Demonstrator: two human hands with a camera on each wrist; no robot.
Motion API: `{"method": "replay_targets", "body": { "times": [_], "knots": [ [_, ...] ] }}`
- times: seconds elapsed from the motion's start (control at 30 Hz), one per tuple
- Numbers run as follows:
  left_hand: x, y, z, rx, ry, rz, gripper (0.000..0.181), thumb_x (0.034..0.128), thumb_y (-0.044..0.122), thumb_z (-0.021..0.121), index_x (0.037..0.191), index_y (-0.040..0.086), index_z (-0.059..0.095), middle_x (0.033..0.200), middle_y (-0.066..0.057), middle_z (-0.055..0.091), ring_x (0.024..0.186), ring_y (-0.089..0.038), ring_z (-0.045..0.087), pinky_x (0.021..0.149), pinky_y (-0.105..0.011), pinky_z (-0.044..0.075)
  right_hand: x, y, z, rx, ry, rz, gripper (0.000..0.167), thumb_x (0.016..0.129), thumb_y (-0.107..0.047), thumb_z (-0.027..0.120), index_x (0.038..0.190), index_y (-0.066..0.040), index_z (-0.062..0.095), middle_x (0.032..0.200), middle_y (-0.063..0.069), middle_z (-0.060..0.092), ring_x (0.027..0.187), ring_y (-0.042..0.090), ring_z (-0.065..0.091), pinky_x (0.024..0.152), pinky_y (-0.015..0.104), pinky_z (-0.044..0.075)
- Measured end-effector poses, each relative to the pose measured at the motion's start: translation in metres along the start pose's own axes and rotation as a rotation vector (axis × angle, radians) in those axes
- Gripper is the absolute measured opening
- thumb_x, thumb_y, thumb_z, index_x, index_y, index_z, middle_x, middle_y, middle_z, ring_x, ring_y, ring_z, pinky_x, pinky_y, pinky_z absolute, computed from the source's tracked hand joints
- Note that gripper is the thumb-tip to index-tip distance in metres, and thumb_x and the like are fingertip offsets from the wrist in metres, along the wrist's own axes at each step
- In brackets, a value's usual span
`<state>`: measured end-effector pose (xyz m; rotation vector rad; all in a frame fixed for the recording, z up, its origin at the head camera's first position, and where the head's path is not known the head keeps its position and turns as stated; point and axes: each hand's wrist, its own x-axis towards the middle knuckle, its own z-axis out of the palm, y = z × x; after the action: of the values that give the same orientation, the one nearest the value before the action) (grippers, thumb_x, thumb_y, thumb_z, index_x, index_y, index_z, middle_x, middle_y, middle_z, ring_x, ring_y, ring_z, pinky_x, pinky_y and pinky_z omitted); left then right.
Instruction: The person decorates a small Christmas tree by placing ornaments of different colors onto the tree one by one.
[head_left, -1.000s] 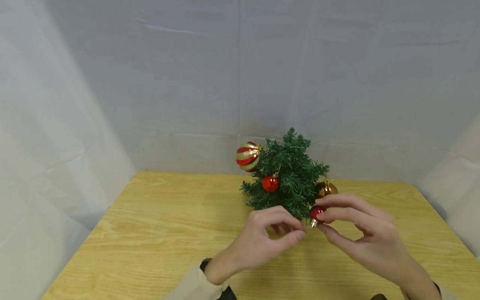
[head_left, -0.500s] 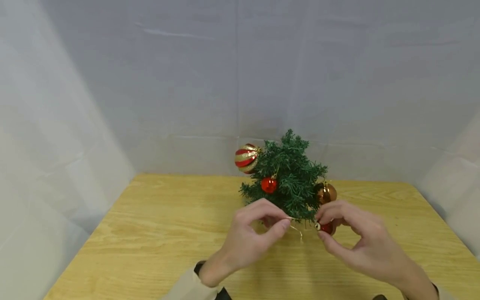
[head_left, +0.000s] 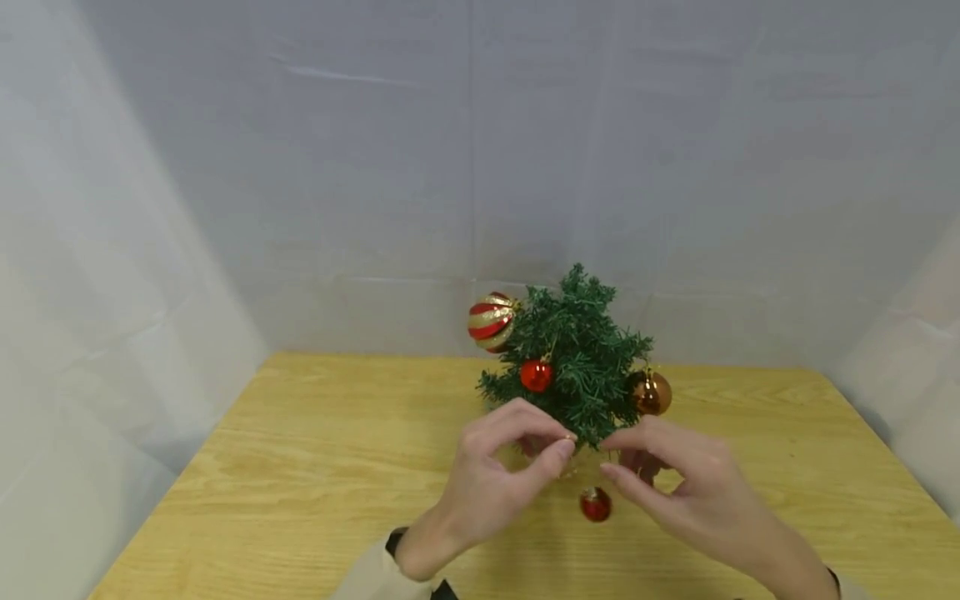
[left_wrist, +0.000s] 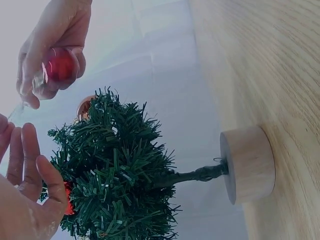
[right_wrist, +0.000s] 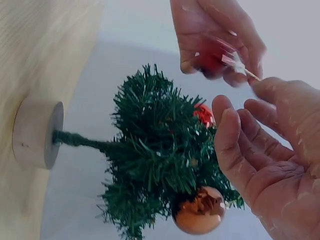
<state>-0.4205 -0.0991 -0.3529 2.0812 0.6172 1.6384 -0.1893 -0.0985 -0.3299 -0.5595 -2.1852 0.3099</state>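
Observation:
A shiny red bauble with a silvery cap hangs in the air below my two hands, over the table. My left hand pinches its gold string between thumb and forefinger. To the right of it my right hand has its thumb and forefinger apart, with nothing visibly held between them. Right behind the hands stands a small artificial Christmas tree. On the tree hang a red-and-gold striped bauble at the left, a small red bauble in front and a copper bauble at the right.
The tree stands upright on a round wooden base. Beneath everything is a light wooden table. White cloth hangs behind the table and along its sides.
My right hand has let go of the red bauble and shifted slightly left; the bauble now hangs lower, between the hands. My left hand has moved a little left, its gold string now showing.

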Motion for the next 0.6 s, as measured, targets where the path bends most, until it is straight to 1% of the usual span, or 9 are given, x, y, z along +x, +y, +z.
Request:
{"method": "replay_targets", "body": {
  "times": [0.1, 0.2, 0.27, 0.43, 0.6],
  "knots": [
    [0.0, 0.0, 0.0, -0.004, -0.015, 0.002, 0.008, 0.0923, 0.005, 0.07, 0.097, 0.009, 0.075, 0.091, -0.004, 0.071, 0.076, -0.008, 0.062, 0.065, -0.023, 0.056, 0.002, -0.001, 0.006, 0.003, -0.004, -0.001, 0.033, 0.086, 0.001, 0.079, 0.111, -0.02, 0.072, 0.089, -0.012, 0.066, 0.071, -0.005, 0.06, 0.062, 0.01, 0.052],
    [-0.001, 0.001, -0.002, 0.025, -0.025, 0.012, 0.009, 0.0926, 0.006, 0.07, 0.097, 0.01, 0.076, 0.092, -0.003, 0.071, 0.075, -0.007, 0.061, 0.063, -0.023, 0.056, 0.004, -0.002, 0.012, 0.024, -0.014, -0.003, 0.029, 0.089, -0.002, 0.077, 0.11, -0.02, 0.072, 0.092, -0.011, 0.067, 0.074, -0.003, 0.061, 0.062, 0.01, 0.052],
    [-0.001, 0.002, -0.002, 0.049, -0.03, 0.021, 0.009, 0.0925, 0.007, 0.07, 0.097, 0.011, 0.076, 0.092, -0.002, 0.071, 0.076, -0.007, 0.062, 0.063, -0.024, 0.056, 0.005, -0.003, 0.015, 0.043, -0.015, -0.002, 0.029, 0.089, -0.001, 0.077, 0.11, -0.019, 0.072, 0.095, -0.009, 0.068, 0.075, -0.002, 0.062, 0.063, 0.011, 0.052],
    [-0.001, 0.004, -0.004, 0.083, -0.038, 0.019, 0.009, 0.0936, 0.009, 0.07, 0.097, 0.013, 0.077, 0.092, 0.0, 0.071, 0.079, -0.007, 0.063, 0.065, -0.026, 0.056, 0.006, -0.004, 0.019, 0.049, 0.002, 0.01, 0.034, 0.085, 0.004, 0.078, 0.108, -0.021, 0.072, 0.1, -0.006, 0.07, 0.078, -0.001, 0.062, 0.064, 0.013, 0.053],
    [-0.001, 0.005, -0.005, 0.085, -0.049, 0.02, 0.009, 0.0937, 0.008, 0.071, 0.098, 0.012, 0.078, 0.092, 0.0, 0.07, 0.078, -0.006, 0.063, 0.066, -0.021, 0.056, 0.006, -0.002, 0.024, 0.059, 0.004, 0.02, 0.039, 0.082, 0.009, 0.077, 0.107, -0.022, 0.073, 0.103, -0.006, 0.07, 0.083, 0.002, 0.064, 0.067, 0.015, 0.054]
  ]
}}
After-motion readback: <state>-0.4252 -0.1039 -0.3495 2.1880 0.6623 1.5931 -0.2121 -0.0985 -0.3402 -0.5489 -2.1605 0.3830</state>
